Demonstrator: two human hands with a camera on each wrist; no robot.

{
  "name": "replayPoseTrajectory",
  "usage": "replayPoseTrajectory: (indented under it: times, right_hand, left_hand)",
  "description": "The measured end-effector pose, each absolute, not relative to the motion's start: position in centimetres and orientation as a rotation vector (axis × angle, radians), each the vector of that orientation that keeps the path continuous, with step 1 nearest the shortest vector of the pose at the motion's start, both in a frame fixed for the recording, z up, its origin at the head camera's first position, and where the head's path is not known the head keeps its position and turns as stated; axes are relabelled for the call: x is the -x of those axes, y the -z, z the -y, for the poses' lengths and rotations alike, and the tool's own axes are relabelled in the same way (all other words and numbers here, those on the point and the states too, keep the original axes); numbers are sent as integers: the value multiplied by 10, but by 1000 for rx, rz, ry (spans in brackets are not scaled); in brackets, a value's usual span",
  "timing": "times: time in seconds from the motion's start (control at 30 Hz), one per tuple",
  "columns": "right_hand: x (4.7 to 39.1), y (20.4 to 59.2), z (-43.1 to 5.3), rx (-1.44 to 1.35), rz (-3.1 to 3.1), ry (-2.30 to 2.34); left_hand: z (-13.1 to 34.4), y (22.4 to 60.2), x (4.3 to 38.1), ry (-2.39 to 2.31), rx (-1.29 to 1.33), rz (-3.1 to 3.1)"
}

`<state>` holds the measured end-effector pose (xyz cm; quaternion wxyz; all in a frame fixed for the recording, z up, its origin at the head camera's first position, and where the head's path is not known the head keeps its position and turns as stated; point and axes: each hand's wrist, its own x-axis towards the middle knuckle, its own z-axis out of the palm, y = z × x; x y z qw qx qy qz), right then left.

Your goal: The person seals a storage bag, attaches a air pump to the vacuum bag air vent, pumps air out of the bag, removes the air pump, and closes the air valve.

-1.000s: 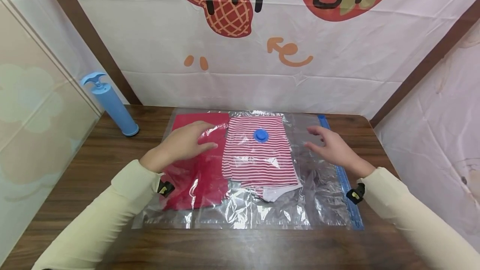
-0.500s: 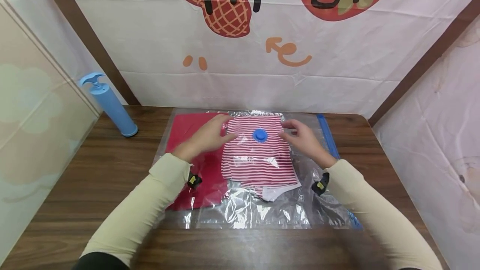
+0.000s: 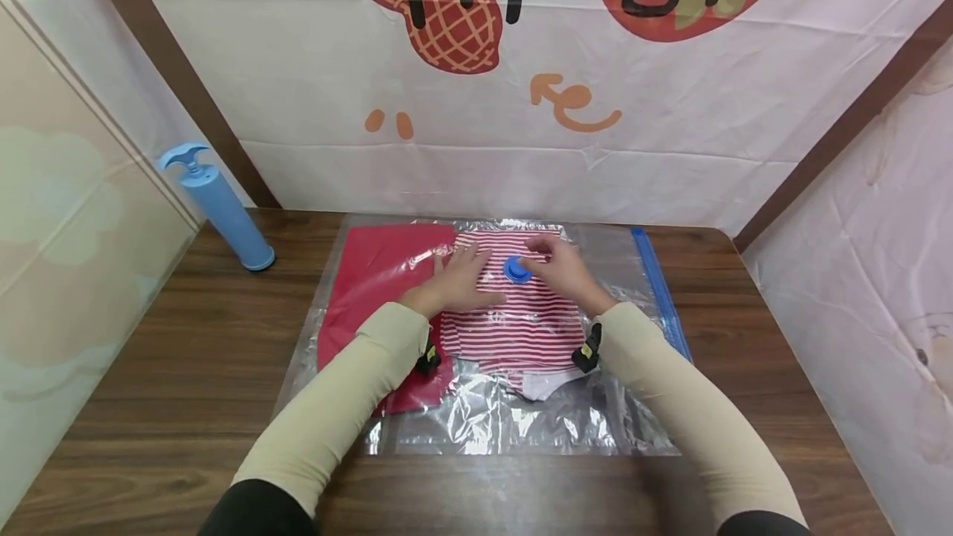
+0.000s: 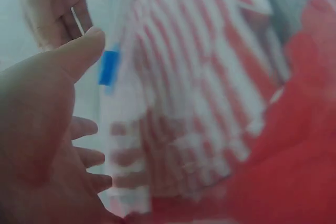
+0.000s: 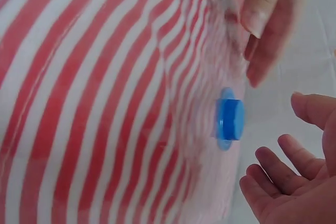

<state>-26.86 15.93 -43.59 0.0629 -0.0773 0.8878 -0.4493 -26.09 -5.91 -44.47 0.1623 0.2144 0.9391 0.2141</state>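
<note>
1. The left hand (image 3: 457,281) is spreading its fingers over the clear bag (image 3: 614,242), gripping nothing; whether its fingertips are pressing the film is hard to make out.
2. The right hand (image 3: 563,271) is curving loosely, thumb and fingers standing apart with nothing between them. In the head view its tips are overlapping the blue cap (image 3: 517,270); the right wrist view is showing a gap there.
3. The cap is sitting on the bag over the striped cloth (image 3: 521,337), between the two hands and just beside the right one.
4. The left hand and left sleeve (image 3: 335,404) are hiding part of the red cloth (image 3: 372,271); the right sleeve (image 3: 685,395) is covering the near end of the blue strip (image 3: 658,279).
5. Both cloths are lying side by side inside the bag, the red one on the left.
6. The bag is lying flat on the wooden table (image 3: 149,354); a blue pump (image 3: 231,217) is standing near the back left, well apart from both hands.
7. A white backdrop (image 3: 476,164) is hanging behind, its printed drawings running off the top.
</note>
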Motion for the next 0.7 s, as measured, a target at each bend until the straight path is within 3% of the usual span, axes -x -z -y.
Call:
replayPoseTrajectory:
  times: [0.7]
  right_hand:
    - [276, 455, -146, 278, -2846, 1031]
  left_hand:
    - [61, 484, 273, -474, -578, -2567]
